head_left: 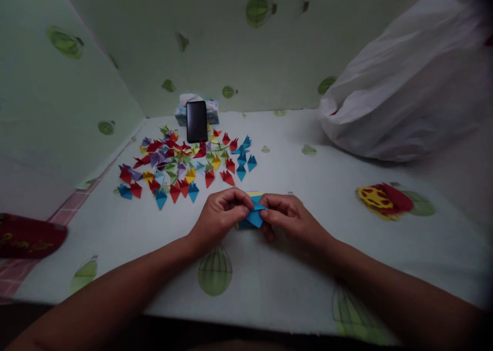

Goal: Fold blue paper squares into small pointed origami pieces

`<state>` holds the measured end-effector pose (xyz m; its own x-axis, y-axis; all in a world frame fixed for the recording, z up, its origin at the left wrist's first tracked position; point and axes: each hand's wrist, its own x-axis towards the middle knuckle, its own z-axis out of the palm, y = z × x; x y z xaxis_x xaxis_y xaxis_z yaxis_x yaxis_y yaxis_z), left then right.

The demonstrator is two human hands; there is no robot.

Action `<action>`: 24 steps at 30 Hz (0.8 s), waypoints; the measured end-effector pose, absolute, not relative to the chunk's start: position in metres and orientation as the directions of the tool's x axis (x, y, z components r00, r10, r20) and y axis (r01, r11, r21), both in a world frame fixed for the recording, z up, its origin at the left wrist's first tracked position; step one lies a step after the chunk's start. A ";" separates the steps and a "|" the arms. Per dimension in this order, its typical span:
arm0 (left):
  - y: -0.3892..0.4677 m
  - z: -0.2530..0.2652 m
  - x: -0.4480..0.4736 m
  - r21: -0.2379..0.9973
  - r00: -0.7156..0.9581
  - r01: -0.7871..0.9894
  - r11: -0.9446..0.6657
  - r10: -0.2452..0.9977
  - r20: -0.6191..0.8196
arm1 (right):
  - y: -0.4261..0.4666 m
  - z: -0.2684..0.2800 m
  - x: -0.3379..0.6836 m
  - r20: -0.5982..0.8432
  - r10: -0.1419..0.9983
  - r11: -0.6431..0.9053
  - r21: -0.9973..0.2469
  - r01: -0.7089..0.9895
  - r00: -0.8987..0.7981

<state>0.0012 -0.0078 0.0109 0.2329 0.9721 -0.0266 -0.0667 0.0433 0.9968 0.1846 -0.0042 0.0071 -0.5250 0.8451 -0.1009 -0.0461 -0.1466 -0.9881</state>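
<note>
Between both hands is a small piece of folded blue origami paper (254, 216). My left hand (227, 210) pinches its left edge between thumb and forefinger, while my right hand (287, 211) pinches its right edge. Beneath the folded piece, a stack of square paper (254, 193) lies on the table, a yellow edge and some blue showing; the hands cover the remainder. Beyond my left hand spreads a group of small folded paper cranes (181, 166) in red, blue, yellow, green and purple.
A black phone (196, 121) leans against a tissue box (213, 112) behind the cranes. On the right stand a large white plastic bag (400, 84) and a red and yellow cut-out ornament (381, 199). A dark red item (31, 235) lies at the left edge.
</note>
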 end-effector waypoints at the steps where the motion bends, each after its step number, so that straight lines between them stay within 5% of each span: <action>1: -0.008 0.012 0.002 0.998 0.230 -0.048 0.034 0.973 -0.022 | -0.004 0.007 0.185 -0.086 0.846 -0.128 -0.991 -0.044 -0.527; 17: -0.006 0.002 0.000 0.980 0.296 -0.153 0.124 0.952 -0.074 | -0.007 0.010 0.182 -0.142 0.919 -0.131 -0.990 0.053 -0.367; 24: -0.005 0.006 0.002 0.978 0.351 -0.047 0.204 0.920 -0.175 | -0.007 0.011 0.181 -0.124 0.932 -0.079 -0.987 0.142 -0.342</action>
<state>0.0022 -0.0053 0.0059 0.3506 0.9201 -0.1748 -0.0471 0.2037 0.9779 0.1809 -0.0071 0.0114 -0.3416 0.9317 -0.1238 0.1424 -0.0790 -0.9867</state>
